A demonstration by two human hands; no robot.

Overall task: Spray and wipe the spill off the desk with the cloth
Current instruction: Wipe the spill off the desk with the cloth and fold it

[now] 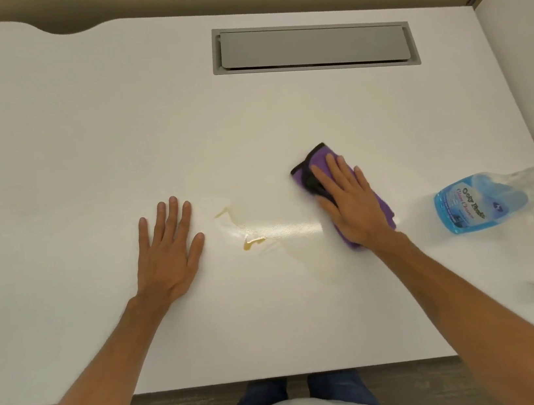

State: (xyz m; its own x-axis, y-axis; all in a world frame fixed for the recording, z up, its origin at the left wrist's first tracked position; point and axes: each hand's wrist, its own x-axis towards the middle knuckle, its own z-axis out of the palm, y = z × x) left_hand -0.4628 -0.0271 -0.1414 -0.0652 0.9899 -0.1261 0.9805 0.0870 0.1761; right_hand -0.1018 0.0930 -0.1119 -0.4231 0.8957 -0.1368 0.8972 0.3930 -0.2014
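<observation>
With the right hand (pixel 349 202) pressed flat on the cloth (pixel 316 161) just right of the spill (pixel 250 239) and the left hand (pixel 166 250) spread empty on the desk (pixel 76 126), a dry-edged sweep may smear it toward that hand

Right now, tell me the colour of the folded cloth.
Purple microfibre cloth with black trim, head view.

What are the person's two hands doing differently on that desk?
The right hand presses flat on a folded purple cloth, while the left hand lies on the bare desk. The left hand sits left of the yellowish spill, the right hand right of it. Both are open, palm down.
</observation>
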